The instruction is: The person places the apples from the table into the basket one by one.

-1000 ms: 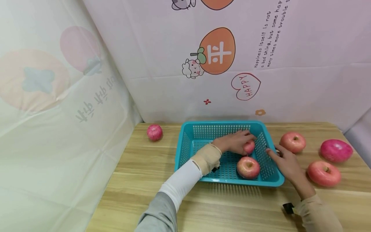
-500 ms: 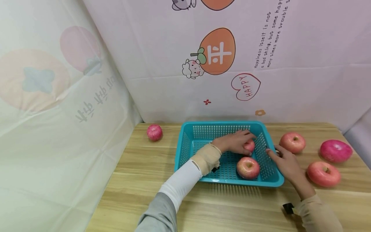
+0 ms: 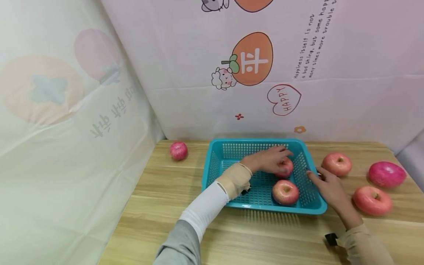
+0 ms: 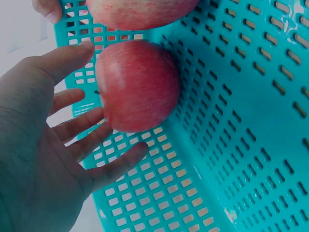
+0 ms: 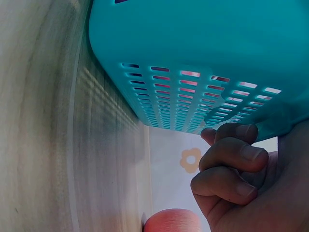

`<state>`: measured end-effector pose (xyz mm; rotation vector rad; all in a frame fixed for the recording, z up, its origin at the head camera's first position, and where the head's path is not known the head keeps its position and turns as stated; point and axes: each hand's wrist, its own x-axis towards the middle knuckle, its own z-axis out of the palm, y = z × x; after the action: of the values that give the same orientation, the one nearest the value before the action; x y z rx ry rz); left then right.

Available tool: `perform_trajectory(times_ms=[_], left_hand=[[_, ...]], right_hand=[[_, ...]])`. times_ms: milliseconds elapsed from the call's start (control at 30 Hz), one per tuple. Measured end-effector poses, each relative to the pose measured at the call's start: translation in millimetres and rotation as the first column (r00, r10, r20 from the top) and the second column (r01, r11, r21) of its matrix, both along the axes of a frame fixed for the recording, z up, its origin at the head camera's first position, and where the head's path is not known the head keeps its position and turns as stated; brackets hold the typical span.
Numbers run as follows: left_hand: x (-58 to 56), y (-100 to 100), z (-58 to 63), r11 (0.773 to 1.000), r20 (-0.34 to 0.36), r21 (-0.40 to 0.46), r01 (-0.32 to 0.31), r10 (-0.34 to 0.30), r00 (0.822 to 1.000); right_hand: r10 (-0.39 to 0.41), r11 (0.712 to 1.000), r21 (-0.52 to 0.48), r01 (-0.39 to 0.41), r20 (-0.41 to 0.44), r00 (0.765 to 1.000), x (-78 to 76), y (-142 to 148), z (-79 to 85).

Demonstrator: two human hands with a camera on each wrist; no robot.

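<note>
In the head view a blue-green perforated basket (image 3: 275, 209) stands on the wooden table, with two red apples in its right half. My left hand (image 3: 267, 159) reaches in over the far apple (image 3: 287, 167). Its fingers are spread and relaxed beside that apple in the left wrist view, with a gap showing near the thumb. The nearer apple (image 3: 285, 192) sits in the basket's front right part. My right hand (image 3: 331, 187) grips the basket's right rim, thumb on the inner side; the right wrist view shows its fingers curled (image 5: 227, 183) below the rim, outside the wall.
Right of the basket lie two more apples, one behind (image 3: 337, 164) and one in front (image 3: 372, 200), plus a magenta oval fruit (image 3: 387, 174). A small pink striped ball (image 3: 179, 151) sits at the far left. A printed cloth (image 3: 198, 110) hangs along the table's back edge.
My left fingers have loosened from the far apple and lifted slightly, so more of it shows. The right hand keeps its hold on the rim. The head view has shifted a little.
</note>
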<state>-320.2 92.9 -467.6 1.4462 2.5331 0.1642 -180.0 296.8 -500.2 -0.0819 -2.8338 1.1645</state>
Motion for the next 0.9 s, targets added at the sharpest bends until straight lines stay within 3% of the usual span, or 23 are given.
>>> perform_trajectory(times_ms=[433, 600, 900], left_hand=[[8.0, -15, 25.8, 0.999, -0.105, 0.027, 0.026, -0.023, 0.994], [13.5, -24, 39.3, 1.0, -0.121, 0.026, 0.015, -0.011, 0.993], [13.1, -45, 51.4, 1.0, -0.139, 0.025, -0.011, 0.014, 0.99]], right_hand=[[-0.009, 1.0, 0.01, 0.009, 0.023, 1.0, 1.2, 2, -1.1], [0.007, 1.0, 0.009, -0.007, 0.064, 0.998, 2.0, 4, -1.7], [0.017, 1.0, 0.006, -0.018, 0.083, 0.996, 0.9, 3, -1.1]])
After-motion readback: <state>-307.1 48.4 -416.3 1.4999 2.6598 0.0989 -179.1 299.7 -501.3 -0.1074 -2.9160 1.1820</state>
